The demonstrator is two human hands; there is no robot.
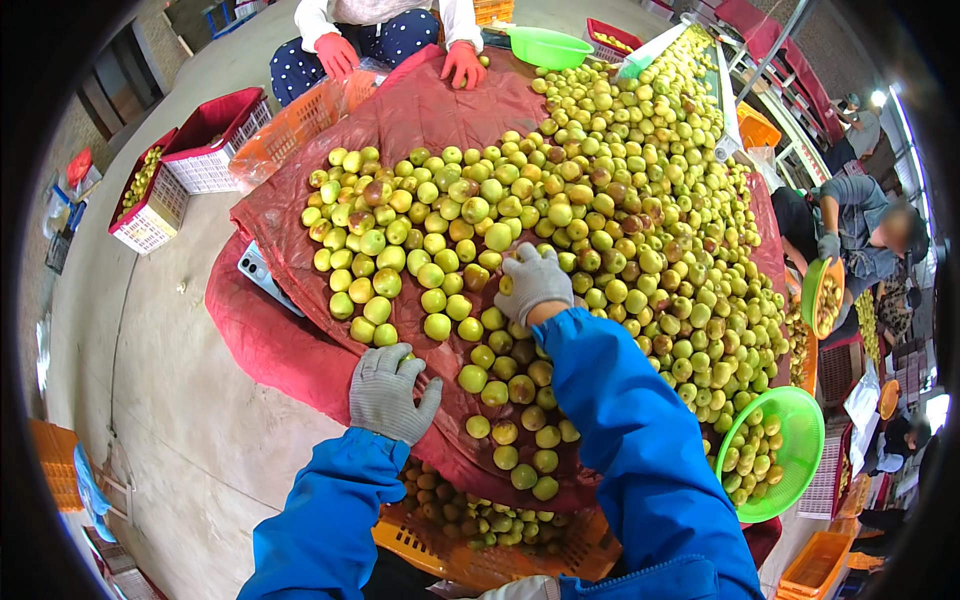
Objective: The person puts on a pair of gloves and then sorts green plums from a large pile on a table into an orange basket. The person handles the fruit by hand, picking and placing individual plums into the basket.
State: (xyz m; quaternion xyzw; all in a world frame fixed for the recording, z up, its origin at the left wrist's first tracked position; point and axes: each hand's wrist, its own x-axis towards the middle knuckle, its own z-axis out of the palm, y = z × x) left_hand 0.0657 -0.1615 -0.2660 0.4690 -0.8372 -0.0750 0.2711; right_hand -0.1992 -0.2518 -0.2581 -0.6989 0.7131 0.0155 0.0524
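Note:
Many green-yellow jujubes (660, 225), some with brown patches, lie heaped on a dark red quilted cloth (450, 120). My right hand (534, 285), in a grey knit glove, reaches into the near edge of the heap. A jujube (505, 285) shows between its thumb and fingers. My left hand (395, 395), gloved alike, is over the cloth's left front edge, fingers curled down. A sliver of green shows by its fingertips; its grip is mostly hidden. Below the cloth's front edge, an orange plastic crate (420, 541) holds brown and green jujubes.
A green plastic basket (806, 442) with jujubes stands at right. A smartphone (262, 274) rests by the left cloth edge. Opposite sits a person with red gloves (465, 66) beside an orange crate (304, 120). Red-and-white crates (202, 165) stand left. Another person (862, 217) tilts a basket at right.

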